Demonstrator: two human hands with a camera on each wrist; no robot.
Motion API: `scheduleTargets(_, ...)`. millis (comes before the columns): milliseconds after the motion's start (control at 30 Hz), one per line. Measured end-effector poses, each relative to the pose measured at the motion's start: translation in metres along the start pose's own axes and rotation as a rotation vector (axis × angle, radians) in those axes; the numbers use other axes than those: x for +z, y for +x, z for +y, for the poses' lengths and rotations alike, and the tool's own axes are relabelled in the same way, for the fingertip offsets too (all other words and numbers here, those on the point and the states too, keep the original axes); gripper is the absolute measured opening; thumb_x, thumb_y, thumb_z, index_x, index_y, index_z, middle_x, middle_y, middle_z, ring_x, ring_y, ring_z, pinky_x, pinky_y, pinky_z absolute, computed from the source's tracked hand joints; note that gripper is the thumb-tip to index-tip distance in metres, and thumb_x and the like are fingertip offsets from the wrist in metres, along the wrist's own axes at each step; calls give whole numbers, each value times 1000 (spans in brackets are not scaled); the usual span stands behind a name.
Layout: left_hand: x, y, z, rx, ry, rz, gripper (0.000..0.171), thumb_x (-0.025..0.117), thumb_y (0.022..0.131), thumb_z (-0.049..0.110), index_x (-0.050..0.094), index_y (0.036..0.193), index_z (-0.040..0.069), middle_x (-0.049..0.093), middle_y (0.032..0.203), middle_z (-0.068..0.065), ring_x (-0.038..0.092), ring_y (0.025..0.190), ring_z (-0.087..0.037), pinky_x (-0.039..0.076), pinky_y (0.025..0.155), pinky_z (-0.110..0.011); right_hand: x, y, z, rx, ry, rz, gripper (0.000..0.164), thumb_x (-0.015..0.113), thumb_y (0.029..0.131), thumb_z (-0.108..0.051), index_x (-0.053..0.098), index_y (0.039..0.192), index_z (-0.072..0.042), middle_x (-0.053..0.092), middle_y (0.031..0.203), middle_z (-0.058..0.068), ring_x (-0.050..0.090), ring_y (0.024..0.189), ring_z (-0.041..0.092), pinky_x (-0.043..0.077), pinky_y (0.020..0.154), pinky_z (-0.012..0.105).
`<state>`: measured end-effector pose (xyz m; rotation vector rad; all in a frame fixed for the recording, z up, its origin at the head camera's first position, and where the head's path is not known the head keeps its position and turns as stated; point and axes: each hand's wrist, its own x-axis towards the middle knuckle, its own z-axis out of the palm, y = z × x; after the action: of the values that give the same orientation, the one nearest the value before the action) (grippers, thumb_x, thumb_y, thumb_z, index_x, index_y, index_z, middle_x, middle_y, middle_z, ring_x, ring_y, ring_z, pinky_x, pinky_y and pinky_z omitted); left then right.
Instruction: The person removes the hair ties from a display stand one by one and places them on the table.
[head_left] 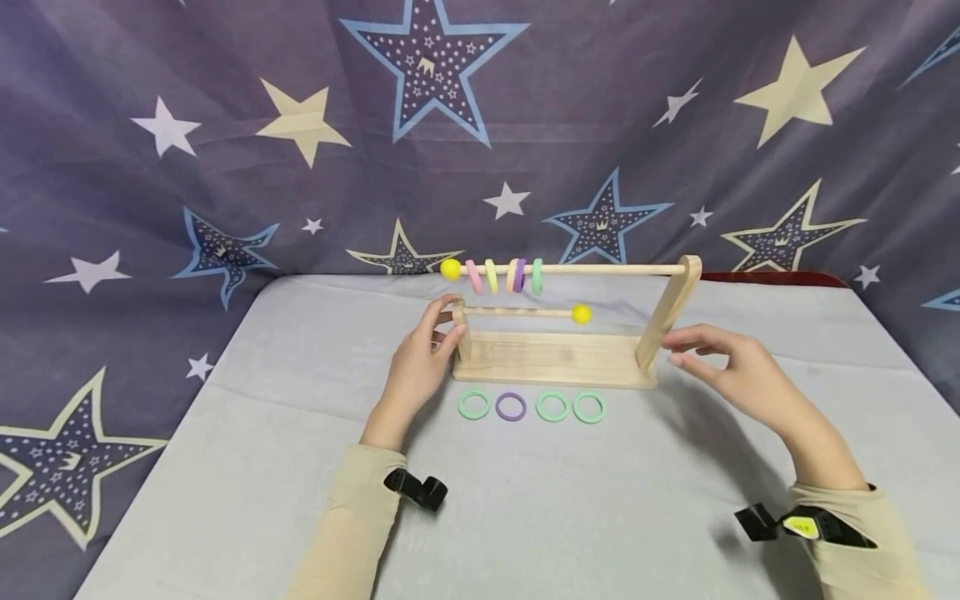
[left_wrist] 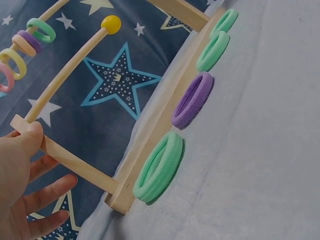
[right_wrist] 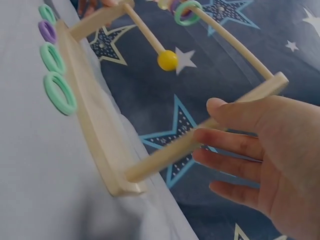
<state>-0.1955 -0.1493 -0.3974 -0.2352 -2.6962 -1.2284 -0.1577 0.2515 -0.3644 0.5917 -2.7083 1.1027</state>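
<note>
A wooden rack (head_left: pixel 555 358) has a short post at left, a tall post (head_left: pixel 670 312) at right, and a yellow-tipped rod on each. My left hand (head_left: pixel 417 362) pinches the top of the short post (left_wrist: pixel 82 167) between thumb and fingers. Beside the tall post is my right hand (head_left: pixel 738 375), its fingers loosely bent and holding nothing; whether the fingertips touch the wood I cannot tell. Several hair ties, pink, yellow, peach, purple and green (head_left: pixel 537 277), hang on the upper rod. The lower rod (head_left: pixel 525 312) carries none.
In front of the base lies a row of hair ties: a green one (head_left: pixel 474 405), a purple one (head_left: pixel 511 407) and two more green ones (head_left: pixel 589 407). A pale cloth covers the table (head_left: pixel 540 517). Behind it hangs a star-patterned curtain (head_left: pixel 225 50).
</note>
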Motion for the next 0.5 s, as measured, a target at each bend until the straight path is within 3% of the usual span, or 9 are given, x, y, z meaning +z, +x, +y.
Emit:
scheduleTargets(267, 0, 0, -1, 3, 3, 1, 46, 55, 102, 36, 42, 146, 30, 63, 133, -7, 65, 95, -25, 50, 82, -47, -13, 1, 12, 114, 21, 75, 22, 69, 95, -19, 72, 115, -12, 71, 111, 1, 57, 92, -7, 41, 80, 14)
scheduleTargets(500, 0, 0, -1, 3, 4, 2, 46, 54, 102, 36, 42, 146, 30, 62, 133, -7, 65, 96, -25, 50, 83, -47, -7, 6, 20, 76, 91, 156, 21, 70, 93, -12, 71, 114, -7, 71, 106, -5, 60, 92, -6, 43, 81, 11)
